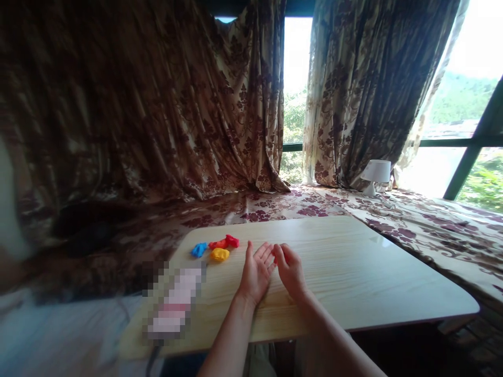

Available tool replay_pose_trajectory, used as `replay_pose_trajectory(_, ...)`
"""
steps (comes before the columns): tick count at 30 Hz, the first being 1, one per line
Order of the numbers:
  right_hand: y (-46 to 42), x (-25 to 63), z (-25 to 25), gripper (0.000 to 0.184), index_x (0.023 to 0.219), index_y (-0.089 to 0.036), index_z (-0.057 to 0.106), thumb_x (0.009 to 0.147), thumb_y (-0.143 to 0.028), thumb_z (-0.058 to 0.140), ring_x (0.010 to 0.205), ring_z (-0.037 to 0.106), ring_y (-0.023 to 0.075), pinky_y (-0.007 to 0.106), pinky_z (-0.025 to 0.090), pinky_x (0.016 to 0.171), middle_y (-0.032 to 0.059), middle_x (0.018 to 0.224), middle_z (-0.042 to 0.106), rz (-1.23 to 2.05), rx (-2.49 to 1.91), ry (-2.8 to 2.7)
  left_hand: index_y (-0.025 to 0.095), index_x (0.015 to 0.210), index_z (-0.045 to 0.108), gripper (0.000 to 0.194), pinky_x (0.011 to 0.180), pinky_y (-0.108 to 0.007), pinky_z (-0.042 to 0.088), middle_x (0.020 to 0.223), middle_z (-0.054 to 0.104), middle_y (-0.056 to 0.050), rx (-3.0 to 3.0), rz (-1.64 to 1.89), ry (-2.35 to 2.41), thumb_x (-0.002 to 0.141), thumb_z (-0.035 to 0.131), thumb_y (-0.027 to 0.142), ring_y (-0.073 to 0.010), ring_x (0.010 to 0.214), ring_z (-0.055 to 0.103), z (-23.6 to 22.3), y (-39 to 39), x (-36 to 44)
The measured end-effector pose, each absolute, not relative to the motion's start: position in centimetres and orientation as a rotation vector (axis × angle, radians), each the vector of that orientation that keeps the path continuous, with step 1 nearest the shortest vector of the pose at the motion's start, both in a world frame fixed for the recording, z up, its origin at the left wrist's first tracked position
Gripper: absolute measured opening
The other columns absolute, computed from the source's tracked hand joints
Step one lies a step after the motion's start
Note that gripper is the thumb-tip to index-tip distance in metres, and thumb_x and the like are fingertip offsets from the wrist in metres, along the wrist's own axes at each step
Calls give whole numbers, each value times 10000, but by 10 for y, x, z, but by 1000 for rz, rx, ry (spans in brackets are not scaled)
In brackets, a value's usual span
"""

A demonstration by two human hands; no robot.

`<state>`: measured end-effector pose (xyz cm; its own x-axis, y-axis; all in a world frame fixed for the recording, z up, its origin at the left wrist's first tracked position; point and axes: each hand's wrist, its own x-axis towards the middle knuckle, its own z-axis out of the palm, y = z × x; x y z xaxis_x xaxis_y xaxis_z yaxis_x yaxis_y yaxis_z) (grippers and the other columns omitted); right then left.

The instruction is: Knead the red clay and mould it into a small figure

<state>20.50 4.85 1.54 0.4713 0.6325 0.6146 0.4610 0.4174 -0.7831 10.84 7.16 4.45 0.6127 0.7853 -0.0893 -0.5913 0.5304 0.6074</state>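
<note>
My left hand [256, 269] is turned palm up over the middle of the table, its fingers stretched out and the thumb apart. Beside it, my right hand [290, 268] is closed in a pinch by the left fingertips. A tiny reddish spot shows between the hands, too small to name. Left of my hands lie soft, crumpled lumps that look like modelling clay: a blue lump [198, 250], a yellow lump [219, 255], an orange-red lump [217, 244] and a red lump [232, 241]. Neither hand touches these lumps.
The pale wooden table [353, 272] has rounded corners. A blurred-out pinkish oblong object [176, 303] with a dark cord lies at its left edge. Behind stand a small white lamp [377, 172] on patterned cloth, floral curtains [236, 104] and windows.
</note>
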Motion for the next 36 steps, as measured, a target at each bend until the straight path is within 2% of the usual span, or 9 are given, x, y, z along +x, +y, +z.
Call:
replay_pose_trajectory(4,49,204,15,465,504,-202,363,867,-489,405,438,306,80,220,260,422,-67,457,309,261,-1233,-1051,101,1277,445,655,939,-281,432,1391,417,-162,580,810,383,850,354,590,-223,1232,458,45,71,108)
replay_pose_trajectory(8,46,200,17,442,525,-203,385,893,-447,373,454,333,91,225,286,442,-56,475,354,154,-1265,-1115,98,1172,533,558,889,-311,465,1218,575,-162,607,683,336,859,399,540,-238,1102,564,42,68,110)
replay_pose_trajectory(12,43,198,20,307,729,-194,585,914,-290,360,766,530,163,296,417,728,32,755,607,-101,-1271,-1443,104,959,620,381,808,-283,495,940,673,-106,538,671,276,881,435,428,-191,892,642,34,71,115)
replay_pose_trajectory(16,43,201,20,286,1011,-203,627,908,-274,370,1081,477,228,412,349,935,85,1089,618,-237,-1366,-1401,126,870,620,198,651,-217,508,757,658,-31,521,748,391,838,549,308,-116,677,629,30,73,117)
replay_pose_trajectory(21,44,207,17,286,1020,-200,609,917,-320,370,1028,499,217,409,391,919,79,1047,614,-154,-1279,-1301,137,845,614,190,548,-200,495,711,645,-13,683,827,412,747,670,290,-109,614,614,36,66,113)
replay_pose_trajectory(27,47,212,14,284,961,-191,606,918,-320,356,975,508,218,411,399,898,79,978,617,-98,-1266,-1167,144,839,585,212,502,-188,474,789,667,-42,650,922,614,661,693,103,-118,620,636,41,69,110)
replay_pose_trajectory(30,47,212,14,288,942,-191,609,917,-323,354,950,516,218,410,401,886,78,950,624,-82,-1272,-1160,152,883,584,247,348,-120,303,665,621,5,660,941,642,670,704,183,-55,450,541,40,72,111)
replay_pose_trajectory(32,47,210,15,286,931,-189,611,913,-326,361,938,523,218,403,405,877,77,935,630,-66,-1272,-1164,158,741,545,227,307,-122,199,524,528,53,660,961,625,688,697,318,-33,347,435,39,73,111)
replay_pose_trajectory(36,47,207,15,272,899,-197,614,904,-340,383,904,547,210,378,423,849,65,904,644,-11,-1256,-1154,191,523,341,481,282,-156,103,363,329,95,662,940,577,721,591,552,-25,245,240,39,73,111)
